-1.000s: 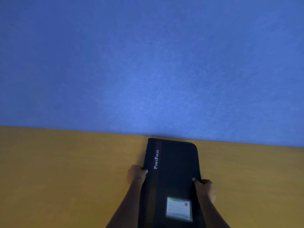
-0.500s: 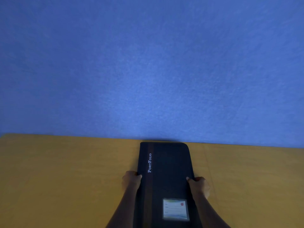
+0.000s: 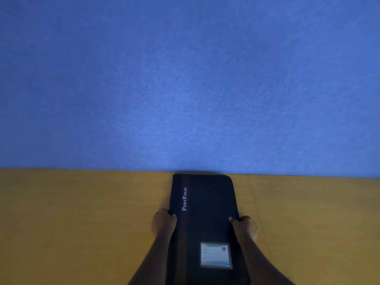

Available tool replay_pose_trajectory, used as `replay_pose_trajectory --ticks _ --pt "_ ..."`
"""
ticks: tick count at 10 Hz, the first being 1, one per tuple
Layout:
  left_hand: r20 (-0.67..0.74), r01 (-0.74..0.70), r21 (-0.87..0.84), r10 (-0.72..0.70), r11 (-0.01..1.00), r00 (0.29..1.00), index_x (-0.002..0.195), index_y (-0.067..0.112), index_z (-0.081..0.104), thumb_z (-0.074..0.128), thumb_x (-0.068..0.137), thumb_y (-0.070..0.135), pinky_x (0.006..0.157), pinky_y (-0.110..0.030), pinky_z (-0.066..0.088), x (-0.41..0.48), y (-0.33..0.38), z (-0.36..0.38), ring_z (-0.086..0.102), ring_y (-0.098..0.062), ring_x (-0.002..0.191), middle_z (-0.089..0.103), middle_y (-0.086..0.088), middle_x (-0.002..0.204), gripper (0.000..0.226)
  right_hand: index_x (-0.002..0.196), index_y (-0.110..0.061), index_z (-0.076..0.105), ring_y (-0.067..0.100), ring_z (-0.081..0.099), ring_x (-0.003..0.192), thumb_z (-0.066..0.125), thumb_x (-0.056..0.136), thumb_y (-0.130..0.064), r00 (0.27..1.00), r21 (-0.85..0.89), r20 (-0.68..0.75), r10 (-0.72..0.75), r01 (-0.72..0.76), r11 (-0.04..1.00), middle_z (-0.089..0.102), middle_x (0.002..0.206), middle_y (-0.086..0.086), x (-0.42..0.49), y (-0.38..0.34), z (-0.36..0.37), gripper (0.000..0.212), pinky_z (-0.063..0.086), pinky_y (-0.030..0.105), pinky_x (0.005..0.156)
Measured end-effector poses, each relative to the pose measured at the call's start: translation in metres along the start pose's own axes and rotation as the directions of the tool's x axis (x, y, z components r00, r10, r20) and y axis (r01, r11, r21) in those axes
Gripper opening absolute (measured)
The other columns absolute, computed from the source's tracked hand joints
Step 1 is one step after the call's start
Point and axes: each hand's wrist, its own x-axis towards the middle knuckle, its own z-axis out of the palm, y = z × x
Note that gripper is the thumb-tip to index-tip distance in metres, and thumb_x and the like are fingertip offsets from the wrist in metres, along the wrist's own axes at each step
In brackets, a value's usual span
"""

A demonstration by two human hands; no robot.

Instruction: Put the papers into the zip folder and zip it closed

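A black zip folder (image 3: 207, 212) printed "PortFolio" lies flat and closed on the yellow-brown table (image 3: 82, 223), its far end against the blue wall. A brown stripe runs down its left side and a clear label pocket (image 3: 216, 255) sits near its near end. My left hand (image 3: 163, 222) grips the folder's left edge. On the opposite edge, my right hand (image 3: 244, 227) holds it with the thumb on top. No papers are in view. I cannot see the zipper.
The blue wall (image 3: 185, 79) rises straight from the table's far edge and fills the upper half of the view. Bare table surface stretches to the left and right of the folder.
The folder and both hands sit slightly further left and lower in the picture than a second ago. The folder now lies straighter, and both hands keep their grip on its edges.
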Motion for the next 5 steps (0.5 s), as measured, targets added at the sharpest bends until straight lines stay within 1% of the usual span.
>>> replay_pose_trajectory --ticks 1,2,3,4,5 --pt "-0.084 -0.086 0.062 0.091 0.994 0.992 0.126 0.010 0.052 0.054 0.092 0.027 0.092 -0.038 0.044 -0.011 0.011 0.011 0.048 -0.026 0.120 0.050 -0.009 0.130 0.038 0.118 -0.004 0.057 0.034 0.051 0.114 0.067 0.085 -0.035 0.999 -0.056 -0.016 -0.039 0.038 0.998 0.058 0.121 0.017 -0.011 -0.005 -0.009 0.047 0.046 0.040 0.090" --pt "-0.136 -0.175 0.080 0.184 0.981 0.973 0.133 0.010 0.045 0.053 0.092 0.029 0.099 -0.038 0.040 -0.022 0.023 0.018 0.044 -0.025 0.125 0.046 -0.007 0.135 0.045 0.124 -0.004 0.052 0.034 0.046 0.120 0.062 0.090 -0.034 0.993 -0.115 -0.029 -0.113 0.109 0.987 0.053 0.126 0.018 -0.016 -0.010 -0.018 0.047 0.042 0.040 0.092" --pt "-0.206 -0.306 0.148 0.332 0.940 0.920 0.142 0.010 0.037 0.046 0.096 0.029 0.111 -0.037 0.030 -0.045 0.044 0.023 0.032 -0.021 0.139 0.040 -0.004 0.146 0.050 0.128 -0.007 0.049 0.031 0.043 0.120 0.050 0.096 -0.037 0.960 -0.232 -0.051 -0.277 0.258 0.938 0.051 0.129 0.016 -0.027 -0.013 -0.039 0.044 0.044 0.042 0.094" --pt "-0.263 -0.382 0.167 0.415 0.909 0.871 0.147 0.008 0.031 0.041 0.098 0.029 0.117 -0.038 0.022 -0.062 0.062 0.021 0.021 -0.021 0.145 0.033 -0.005 0.153 0.054 0.132 -0.009 0.048 0.030 0.042 0.120 0.043 0.098 -0.037 0.923 -0.298 -0.082 -0.375 0.337 0.893 0.051 0.131 0.013 -0.030 -0.017 -0.055 0.044 0.044 0.040 0.094" --pt "-0.318 -0.541 0.227 0.587 0.809 0.744 0.146 0.002 0.032 0.041 0.098 0.026 0.117 -0.043 0.021 -0.086 0.108 0.011 0.022 -0.026 0.145 0.034 -0.011 0.153 0.055 0.129 -0.007 0.051 0.033 0.046 0.117 0.047 0.097 -0.035 0.802 -0.274 -0.208 -0.559 0.501 0.821 0.055 0.127 0.014 -0.032 -0.037 -0.086 0.043 0.046 0.044 0.090"
